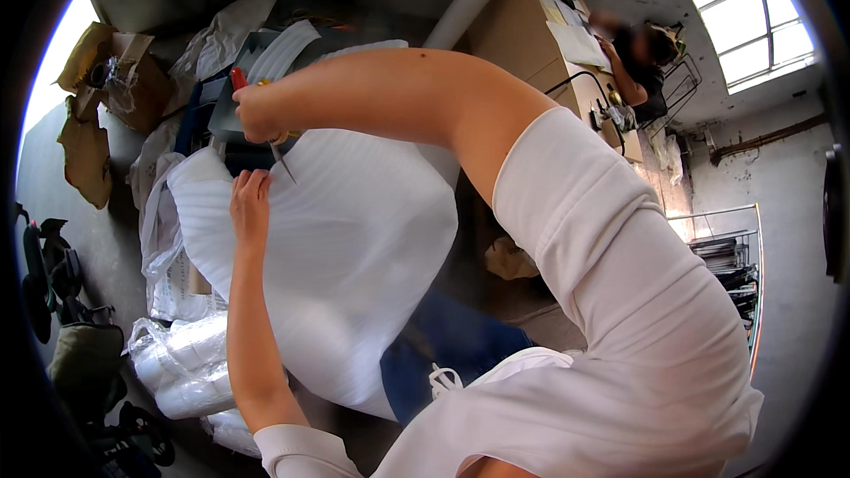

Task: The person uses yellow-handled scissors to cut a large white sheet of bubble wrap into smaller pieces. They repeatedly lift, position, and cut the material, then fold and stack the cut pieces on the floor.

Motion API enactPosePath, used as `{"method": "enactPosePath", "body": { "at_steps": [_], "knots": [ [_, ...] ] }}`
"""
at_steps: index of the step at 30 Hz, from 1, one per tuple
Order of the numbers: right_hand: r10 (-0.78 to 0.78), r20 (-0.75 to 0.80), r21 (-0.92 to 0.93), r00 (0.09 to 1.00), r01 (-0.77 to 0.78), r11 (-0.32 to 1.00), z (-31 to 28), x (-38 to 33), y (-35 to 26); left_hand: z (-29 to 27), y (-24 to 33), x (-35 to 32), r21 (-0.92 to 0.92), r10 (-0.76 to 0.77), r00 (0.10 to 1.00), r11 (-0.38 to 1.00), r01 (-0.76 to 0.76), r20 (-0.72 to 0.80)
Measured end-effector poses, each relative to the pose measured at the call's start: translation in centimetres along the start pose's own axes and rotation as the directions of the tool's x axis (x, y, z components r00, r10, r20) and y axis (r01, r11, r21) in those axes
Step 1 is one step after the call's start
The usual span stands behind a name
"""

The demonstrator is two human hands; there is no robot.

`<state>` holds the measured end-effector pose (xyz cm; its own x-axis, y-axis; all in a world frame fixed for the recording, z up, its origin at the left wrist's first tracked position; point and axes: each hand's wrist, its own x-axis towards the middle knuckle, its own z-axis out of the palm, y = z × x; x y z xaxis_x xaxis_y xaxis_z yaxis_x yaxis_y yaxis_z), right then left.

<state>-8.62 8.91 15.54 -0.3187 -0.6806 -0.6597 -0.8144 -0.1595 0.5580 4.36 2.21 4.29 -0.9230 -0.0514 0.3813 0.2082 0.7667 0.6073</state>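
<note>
One cut underway, I'd judge: right hand [257,113] grips steel-bladed scissors [284,165], left hand [251,198] pinches white ribbed foam sheet [354,212]; next needs tension.

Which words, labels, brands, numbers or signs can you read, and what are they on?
None can be read.
White plastic bag: grey print, too small and blurred to read.
Papers on the table: too far off to tell any writing.
White foam sheet and scissors: no lettering that I can make out.

1 bright paned window [748,22] upper right, stained pale wall [792,199], brown worktable [513,31], metal rack [759,248]
</note>
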Motion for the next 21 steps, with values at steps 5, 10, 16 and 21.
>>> {"method": "enactPosePath", "body": {
  "at_steps": [5, 10, 16, 21],
  "knots": [
    [-0.014, -0.031, 0.007, 0.999, 0.015, 1.0, -0.9, -0.1, -0.9, -0.1, -0.3, -0.1, 0.007, 0.001, 1.0, 1.0, -0.001, 0.0],
    [-0.057, -0.126, 0.067, 0.99, 0.066, 0.996, -1.0, -1.1, -1.6, -0.4, -0.3, 0.3, -0.02, 0.014, 1.0, 1.0, -0.014, 0.023],
    [-0.14, -0.02, 0.106, 0.99, 0.141, 0.984, -3.2, -1.9, -1.8, -0.2, -0.1, 0.0, -0.053, 0.05, 0.999, 0.997, -0.049, 0.013],
    [-0.15, 0.071, 0.119, 0.986, 0.141, 0.983, -3.9, -2.2, -2.0, 0.1, -0.5, -0.1, -0.093, 0.076, 0.997, 0.993, -0.077, -0.012]
  ]
}}
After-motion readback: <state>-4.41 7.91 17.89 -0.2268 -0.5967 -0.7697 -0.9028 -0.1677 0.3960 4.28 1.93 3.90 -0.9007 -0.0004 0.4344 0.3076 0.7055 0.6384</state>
